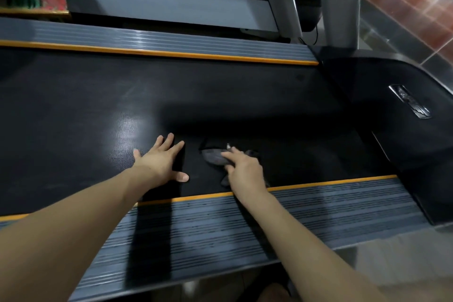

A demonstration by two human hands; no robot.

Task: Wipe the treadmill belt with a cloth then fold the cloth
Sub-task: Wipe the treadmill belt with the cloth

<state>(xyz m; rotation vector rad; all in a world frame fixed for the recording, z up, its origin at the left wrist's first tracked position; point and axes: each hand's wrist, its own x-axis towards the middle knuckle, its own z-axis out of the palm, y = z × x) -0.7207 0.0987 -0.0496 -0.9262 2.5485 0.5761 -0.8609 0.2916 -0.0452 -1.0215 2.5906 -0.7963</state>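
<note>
**Right hand on cloth, left hand flat on belt, wipe stage**

Both hands are out over the treadmill belt, well apart from each other with bare belt between them. Left hand lies flat on the belt, fingers straight and spread, thumb out to the side, holding nothing. Looks like bracing, judgement only.

Right hand rests on top of the cloth. Index finger is stretched forward across it; the other fingers look bent down onto the fabric. Pressing or pinching? Cannot tell, the underside is hidden.

The cloth is dark grey and bunched, not spread or folded. It sits directly under and just ahead of the right hand's fingers, on the side of that hand facing the left hand. Its long axis runs roughly from the right wrist out toward the far rail, slightly tilted toward the left hand. A dark tail pokes out near the right wrist, close to the near orange stripe. Exact edges are hard to read, dark on dark.

The right hand is clearly nearer, already touching. The left hand is near the cloth but apart from it.

Judged step: wiping, fold not begun since the cloth is a wad. The next stroke likely drags sideways along the belt. Most unwiped belt lies beyond the left hand. Risk: the wad rolls under the fingers and loses contact area. The grey ribbed side rail runs under both forearms.
</note>
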